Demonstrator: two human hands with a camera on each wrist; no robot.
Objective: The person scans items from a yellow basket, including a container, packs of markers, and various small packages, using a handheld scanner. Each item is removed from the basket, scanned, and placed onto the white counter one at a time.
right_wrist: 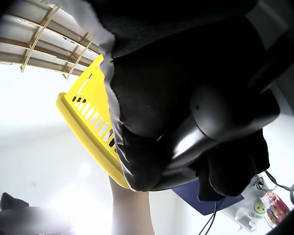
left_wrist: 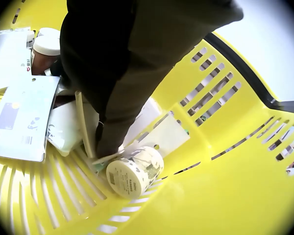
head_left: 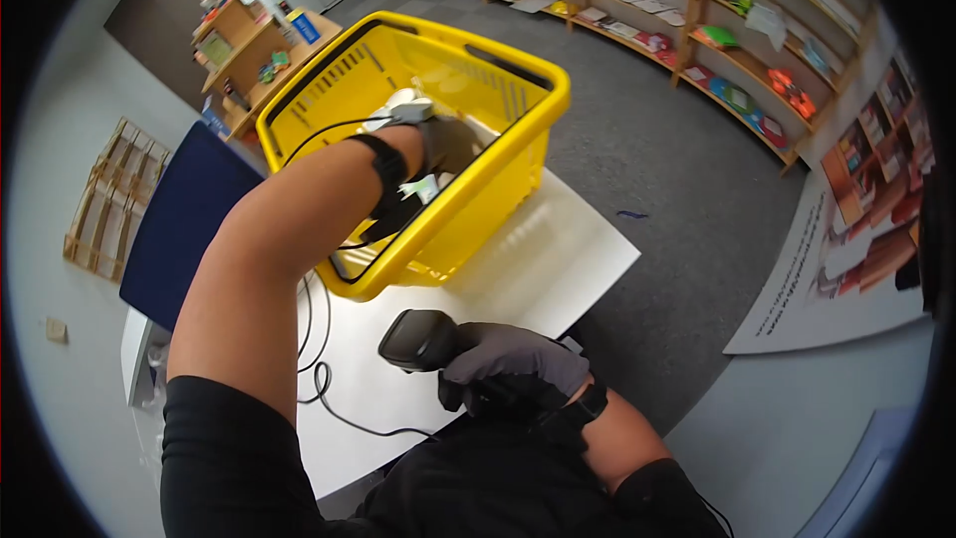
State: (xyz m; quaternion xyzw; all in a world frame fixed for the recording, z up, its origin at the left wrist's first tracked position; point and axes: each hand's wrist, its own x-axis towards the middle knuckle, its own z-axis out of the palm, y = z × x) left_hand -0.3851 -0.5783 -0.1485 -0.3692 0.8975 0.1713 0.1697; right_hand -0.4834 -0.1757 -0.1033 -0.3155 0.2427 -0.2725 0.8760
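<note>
My gloved left hand (head_left: 453, 144) reaches down inside a yellow shopping basket (head_left: 498, 224). In the left wrist view its fingertips come down at the edge of a thin white packet (left_wrist: 169, 138) with a hang hole. Right beside them a white round tub (left_wrist: 133, 174) lies on its side. I cannot tell whether the fingers pinch the packet, as the thumb side is hidden. My gloved right hand (head_left: 523, 364) grips a black handheld barcode scanner (head_left: 416, 339) over the table's near part. Its fingers curl round the scanner's handle (right_wrist: 188, 144) in the right wrist view.
Flat white packages (left_wrist: 24, 117) and a white-capped jar (left_wrist: 46, 46) lie in the basket too. The basket stands on a white table (head_left: 538, 259), with a black cable (head_left: 329, 394) across it. A blue panel (head_left: 189, 224) stands left; wooden shelves (head_left: 637, 35) line the far wall.
</note>
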